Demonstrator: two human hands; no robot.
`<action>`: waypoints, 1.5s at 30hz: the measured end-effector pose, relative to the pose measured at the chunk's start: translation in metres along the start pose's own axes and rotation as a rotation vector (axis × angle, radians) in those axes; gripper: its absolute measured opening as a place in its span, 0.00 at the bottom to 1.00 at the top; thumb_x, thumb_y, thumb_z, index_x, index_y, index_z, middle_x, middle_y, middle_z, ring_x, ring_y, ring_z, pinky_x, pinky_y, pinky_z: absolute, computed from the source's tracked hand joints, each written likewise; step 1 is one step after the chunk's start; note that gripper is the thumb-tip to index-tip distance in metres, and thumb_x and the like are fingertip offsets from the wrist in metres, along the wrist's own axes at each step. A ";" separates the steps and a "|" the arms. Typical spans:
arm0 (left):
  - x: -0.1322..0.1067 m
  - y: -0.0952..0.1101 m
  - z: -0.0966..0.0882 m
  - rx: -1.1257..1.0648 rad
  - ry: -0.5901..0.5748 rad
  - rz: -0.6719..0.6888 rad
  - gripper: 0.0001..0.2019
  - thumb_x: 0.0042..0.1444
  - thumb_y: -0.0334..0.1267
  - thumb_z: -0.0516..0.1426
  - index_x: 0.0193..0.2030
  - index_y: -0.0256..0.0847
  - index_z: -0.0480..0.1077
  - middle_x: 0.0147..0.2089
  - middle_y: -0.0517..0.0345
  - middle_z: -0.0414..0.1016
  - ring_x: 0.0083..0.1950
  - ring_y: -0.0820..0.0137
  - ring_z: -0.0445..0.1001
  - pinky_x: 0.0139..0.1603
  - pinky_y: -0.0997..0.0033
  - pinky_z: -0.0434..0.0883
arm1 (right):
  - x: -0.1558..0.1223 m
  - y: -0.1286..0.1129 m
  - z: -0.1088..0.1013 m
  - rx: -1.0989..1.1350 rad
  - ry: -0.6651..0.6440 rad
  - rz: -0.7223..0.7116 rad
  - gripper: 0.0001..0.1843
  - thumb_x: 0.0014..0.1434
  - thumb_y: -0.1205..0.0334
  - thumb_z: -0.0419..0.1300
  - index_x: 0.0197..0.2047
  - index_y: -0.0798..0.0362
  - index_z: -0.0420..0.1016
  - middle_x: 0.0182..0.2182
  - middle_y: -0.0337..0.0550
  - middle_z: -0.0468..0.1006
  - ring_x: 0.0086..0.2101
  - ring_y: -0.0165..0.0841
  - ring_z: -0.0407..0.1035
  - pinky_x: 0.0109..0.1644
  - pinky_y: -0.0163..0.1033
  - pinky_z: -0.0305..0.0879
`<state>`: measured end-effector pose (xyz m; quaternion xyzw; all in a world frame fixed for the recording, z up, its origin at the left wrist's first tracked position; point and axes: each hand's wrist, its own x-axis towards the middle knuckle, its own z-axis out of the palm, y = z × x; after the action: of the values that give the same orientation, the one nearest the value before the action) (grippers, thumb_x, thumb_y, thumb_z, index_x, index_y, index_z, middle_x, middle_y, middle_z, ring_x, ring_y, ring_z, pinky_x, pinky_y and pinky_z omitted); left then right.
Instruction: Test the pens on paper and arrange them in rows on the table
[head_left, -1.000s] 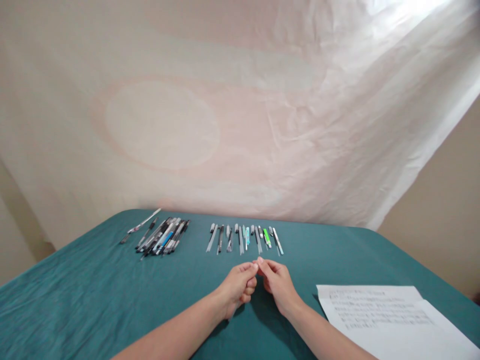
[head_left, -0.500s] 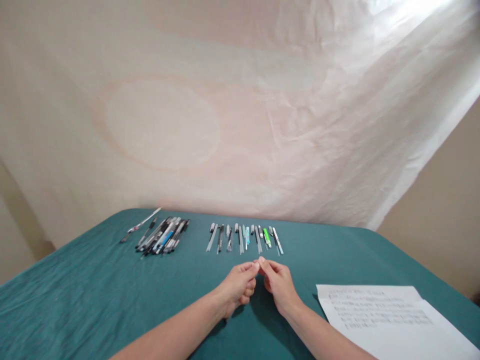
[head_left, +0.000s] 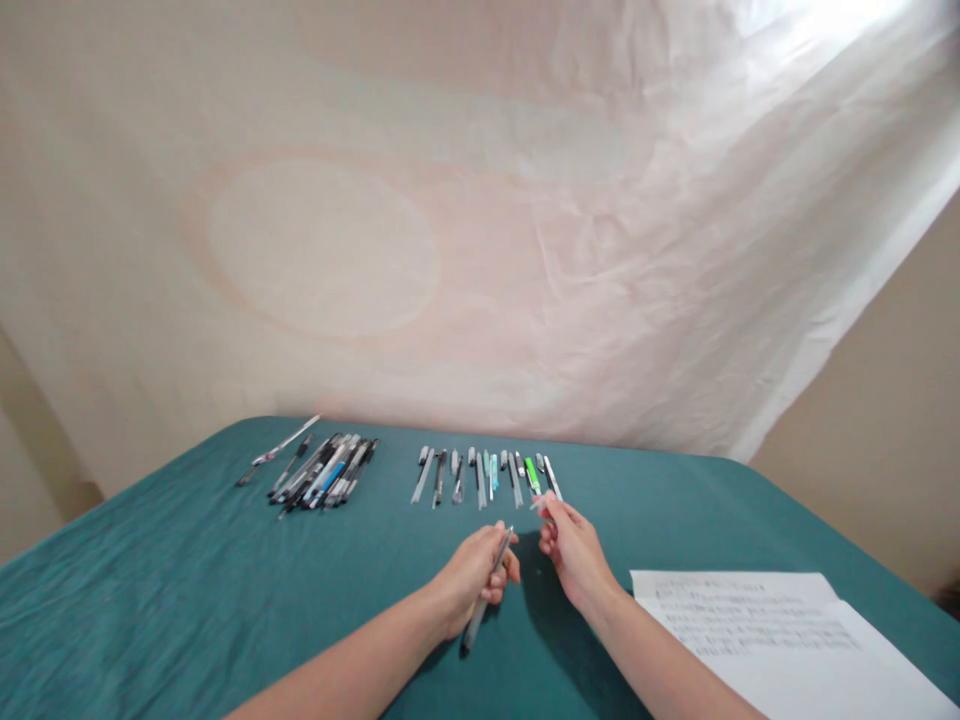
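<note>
My left hand [head_left: 475,570] is closed round a slim grey pen [head_left: 486,595] that slants down toward me over the teal tablecloth [head_left: 187,590]. Just to its right, my right hand [head_left: 571,548] pinches a small pale piece, probably the pen's cap [head_left: 537,503], between its fingertips. Beyond the hands a row of pens [head_left: 487,476] lies side by side. A tighter bundle of pens [head_left: 324,471] lies further left, with one loose pen [head_left: 279,451] beside it.
Printed white paper sheets [head_left: 780,630] lie at the front right of the table. A creased pale cloth backdrop [head_left: 480,220] hangs behind the table's far edge. A beige wall shows at the right.
My hands, joined at the fingertips before, have drawn apart. The pen now shows in the left hand and the right hand has moved up and right with the small pale piece.
</note>
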<state>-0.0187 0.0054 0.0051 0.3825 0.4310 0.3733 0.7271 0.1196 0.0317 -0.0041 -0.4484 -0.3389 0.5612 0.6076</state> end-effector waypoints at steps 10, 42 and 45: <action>0.007 -0.004 -0.008 -0.150 -0.035 -0.022 0.07 0.52 0.37 0.50 0.35 0.36 0.59 0.23 0.61 0.63 0.19 0.82 0.56 0.19 0.81 0.46 | 0.121 -0.023 -0.054 -0.564 0.137 -0.230 0.16 0.44 0.52 0.59 0.30 0.57 0.71 0.24 0.41 0.73 0.20 0.25 0.62 0.21 0.30 0.58; 0.011 -0.006 -0.018 -0.385 -0.094 -0.043 0.05 0.52 0.35 0.54 0.34 0.35 0.62 0.25 0.59 0.65 0.21 0.83 0.61 0.20 0.85 0.57 | 0.057 -0.013 -0.009 -0.761 -0.257 -0.072 0.22 0.52 0.46 0.51 0.33 0.57 0.73 0.26 0.43 0.73 0.19 0.24 0.62 0.18 0.29 0.56; 0.011 -0.007 -0.018 -0.400 -0.113 -0.029 0.05 0.52 0.35 0.54 0.33 0.35 0.63 0.26 0.59 0.65 0.22 0.83 0.62 0.22 0.84 0.61 | 0.022 -0.003 -0.002 -0.536 -0.381 0.086 0.22 0.50 0.43 0.53 0.32 0.56 0.71 0.25 0.41 0.70 0.19 0.23 0.60 0.18 0.27 0.54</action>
<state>-0.0294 0.0165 -0.0108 0.2449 0.3121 0.4189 0.8168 0.1258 0.0535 -0.0040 -0.4934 -0.5628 0.5509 0.3693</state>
